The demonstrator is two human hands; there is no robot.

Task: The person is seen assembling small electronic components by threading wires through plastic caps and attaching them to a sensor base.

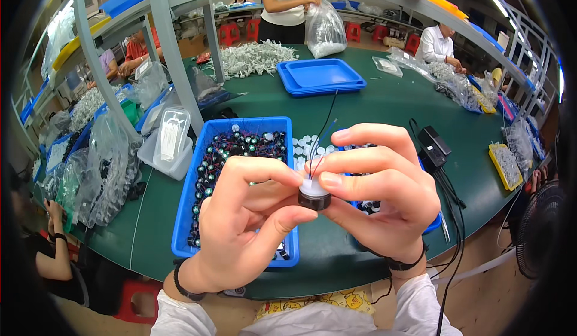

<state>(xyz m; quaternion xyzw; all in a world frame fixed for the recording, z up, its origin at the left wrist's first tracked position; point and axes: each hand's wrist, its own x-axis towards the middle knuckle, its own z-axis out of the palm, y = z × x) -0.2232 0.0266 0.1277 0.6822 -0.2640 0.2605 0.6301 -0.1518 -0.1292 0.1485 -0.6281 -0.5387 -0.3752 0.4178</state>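
Between my two hands, above the green table [354,109], is a small round part with a black base and a white top [314,201]. Thin dark, blue and reddish wires rise from its top. My left hand [237,216] pinches it from the left with thumb and forefinger. From the right, the thumb and fingers of my right hand [387,201] close on it. Beneath my left hand stands a blue tray [182,225] full of small wired parts with greenish, shiny tops. White round caps [303,145] lie loose beyond the part. My right hand partly hides another blue tray [433,225] with dark parts.
Stacked blue trays [321,77] and a heap of pale pieces [252,58] lie farther back. A grey metal post [174,53] rises left, beside a clear plastic box [171,149]. Black adapters with cables [434,146] and tweezers [445,228] lie right. Other people work around the table.
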